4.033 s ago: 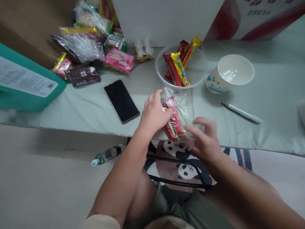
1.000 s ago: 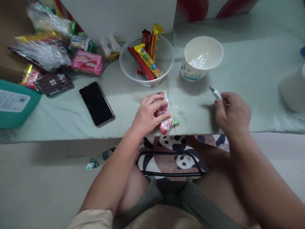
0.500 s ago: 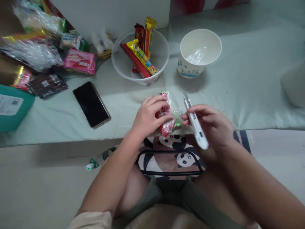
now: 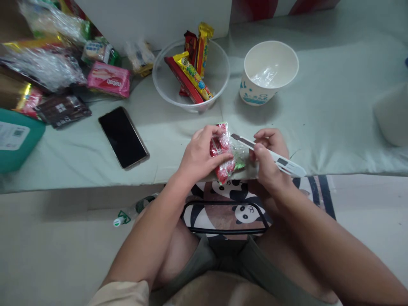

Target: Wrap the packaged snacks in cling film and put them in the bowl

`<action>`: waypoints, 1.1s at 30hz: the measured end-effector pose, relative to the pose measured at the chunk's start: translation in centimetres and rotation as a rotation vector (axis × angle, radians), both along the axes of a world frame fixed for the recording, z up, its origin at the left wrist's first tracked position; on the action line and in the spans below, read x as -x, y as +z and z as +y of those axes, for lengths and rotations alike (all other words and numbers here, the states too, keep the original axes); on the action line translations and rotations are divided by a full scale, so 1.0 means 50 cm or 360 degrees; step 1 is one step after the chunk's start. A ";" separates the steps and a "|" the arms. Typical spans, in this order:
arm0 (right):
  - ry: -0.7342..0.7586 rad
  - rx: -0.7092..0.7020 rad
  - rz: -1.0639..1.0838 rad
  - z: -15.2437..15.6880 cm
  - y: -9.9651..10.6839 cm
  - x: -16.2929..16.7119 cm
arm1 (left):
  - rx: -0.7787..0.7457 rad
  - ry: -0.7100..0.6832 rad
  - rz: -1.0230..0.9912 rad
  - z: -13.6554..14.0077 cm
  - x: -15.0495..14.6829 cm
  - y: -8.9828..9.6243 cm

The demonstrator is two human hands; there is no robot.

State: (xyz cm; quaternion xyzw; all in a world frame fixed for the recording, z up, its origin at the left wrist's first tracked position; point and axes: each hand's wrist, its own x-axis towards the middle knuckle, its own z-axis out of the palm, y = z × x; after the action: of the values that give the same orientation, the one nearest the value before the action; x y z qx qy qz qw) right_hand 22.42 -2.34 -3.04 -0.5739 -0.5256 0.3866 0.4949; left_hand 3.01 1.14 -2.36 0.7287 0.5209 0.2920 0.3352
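My left hand (image 4: 204, 153) grips a small red snack packet (image 4: 223, 157) in clear wrapping, at the front edge of the cloth-covered table. Green wrapper (image 4: 239, 163) shows at the packet's right side. In my right hand (image 4: 270, 157) is a white utility knife (image 4: 283, 162), held between thumb and fingers. Its blade is out and points left, with the tip close to the packet's upper right; whether it touches the wrapping I cannot tell.
Behind the hands stand a clear plastic bowl (image 4: 159, 87) of snack bars and a paper tub (image 4: 248, 87) holding clear wrapping. A phone (image 4: 123, 138) lies to the left, near a pink packet (image 4: 109, 79), heaped snack bags (image 4: 47, 63) and a teal container (image 4: 28, 155).
My right hand has turned the utility knife, so its blade now points left at the packet instead of away from me. The left hand still grips the packet in nearly the same place.
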 end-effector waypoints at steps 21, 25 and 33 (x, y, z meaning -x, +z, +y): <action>0.0423 -0.0290 -0.0870 -0.046 0.043 -0.010 | 0.0000 -0.0054 0.0025 -0.004 0.004 0.000; 0.0511 -0.0434 -0.0892 -0.052 0.043 -0.025 | 0.0006 -0.0059 0.0034 -0.003 0.004 0.001; 0.0644 -0.0657 -0.0819 -0.056 0.060 -0.041 | 0.0022 -0.0058 0.0069 -0.002 0.006 0.002</action>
State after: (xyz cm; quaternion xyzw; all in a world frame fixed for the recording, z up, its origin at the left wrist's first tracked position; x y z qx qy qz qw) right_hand 24.47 -5.14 -0.03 -0.4251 -0.8020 0.2061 0.3656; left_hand 2.69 1.04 -2.25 0.7418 0.5166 0.2664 0.3344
